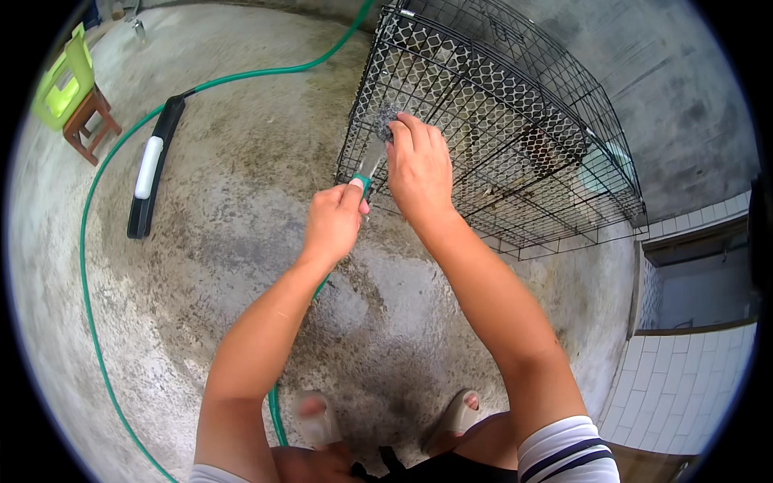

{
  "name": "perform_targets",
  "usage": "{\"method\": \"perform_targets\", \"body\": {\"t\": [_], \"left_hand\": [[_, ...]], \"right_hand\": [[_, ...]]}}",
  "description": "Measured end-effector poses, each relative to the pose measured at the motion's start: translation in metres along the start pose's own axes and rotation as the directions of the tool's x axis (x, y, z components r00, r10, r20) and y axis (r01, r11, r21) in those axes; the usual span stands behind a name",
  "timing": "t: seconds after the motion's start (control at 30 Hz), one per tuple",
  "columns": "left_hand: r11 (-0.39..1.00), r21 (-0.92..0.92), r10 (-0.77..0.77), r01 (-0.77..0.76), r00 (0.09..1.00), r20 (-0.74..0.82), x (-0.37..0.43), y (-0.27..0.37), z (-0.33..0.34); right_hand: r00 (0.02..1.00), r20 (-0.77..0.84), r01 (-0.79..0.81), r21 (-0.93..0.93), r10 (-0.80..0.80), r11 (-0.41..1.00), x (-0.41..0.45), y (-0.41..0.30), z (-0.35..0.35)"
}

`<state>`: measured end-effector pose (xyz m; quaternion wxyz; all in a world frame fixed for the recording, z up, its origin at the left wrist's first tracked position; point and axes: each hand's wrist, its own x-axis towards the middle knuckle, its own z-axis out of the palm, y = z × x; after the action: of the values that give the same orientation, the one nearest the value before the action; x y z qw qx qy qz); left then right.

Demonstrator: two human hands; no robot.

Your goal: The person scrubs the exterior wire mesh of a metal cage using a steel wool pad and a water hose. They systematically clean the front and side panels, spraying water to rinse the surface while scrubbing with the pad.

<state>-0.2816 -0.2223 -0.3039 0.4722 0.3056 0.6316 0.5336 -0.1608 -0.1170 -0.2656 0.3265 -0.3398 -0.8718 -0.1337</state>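
Observation:
My left hand [336, 220] grips the end of a green garden hose [364, 180], its thumb lying at the mouth. A clear, flat sheet of water [372, 158] appears to fan out from there. My right hand [421, 163] pinches a grey metal scouring pad [385, 121] between thumb and fingers. The pad is at the near left side of a black wire pet cage [531, 208], and the water reaches towards it. Pale lattice mesh [513, 99] shows through the bars, with brown dirt on it. My fingers hide part of the pad.
The hose loops left across the stained concrete floor [241, 290], beside a long black plastic piece [173, 118] bearing a white rounded part [148, 168]. A lime-green plastic stool [78, 90] touches a small wooden stool [90, 124]. A pale green basin [604, 169] and tiled counter [670, 380] are right.

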Motion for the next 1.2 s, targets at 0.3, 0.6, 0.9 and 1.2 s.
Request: {"method": "perform_targets", "body": {"t": [0.3,0.6,0.9,1.2], "left_hand": [[0.998,0.066,0.021,-0.019,0.999,-0.037,-0.006,0.005,-0.013],[0.997,0.078,0.004,-0.006,1.000,0.025,-0.004,0.003,-0.012],[0.997,0.081,-0.008,0.004,0.998,0.058,-0.003,-0.001,-0.013],[0.995,0.095,0.015,-0.021,0.998,0.059,0.002,-0.007,-0.012]], "right_hand": [[0.969,0.228,0.113,-0.066,-0.095,0.991,-0.062,0.009,0.021],[0.988,0.104,0.124,-0.093,-0.115,0.988,-0.043,-0.008,0.018],[0.971,0.227,0.117,-0.150,-0.081,0.982,-0.041,-0.002,0.021],[0.998,-0.013,0.051,-0.159,-0.053,0.986,0.005,-0.004,0.013]]}}
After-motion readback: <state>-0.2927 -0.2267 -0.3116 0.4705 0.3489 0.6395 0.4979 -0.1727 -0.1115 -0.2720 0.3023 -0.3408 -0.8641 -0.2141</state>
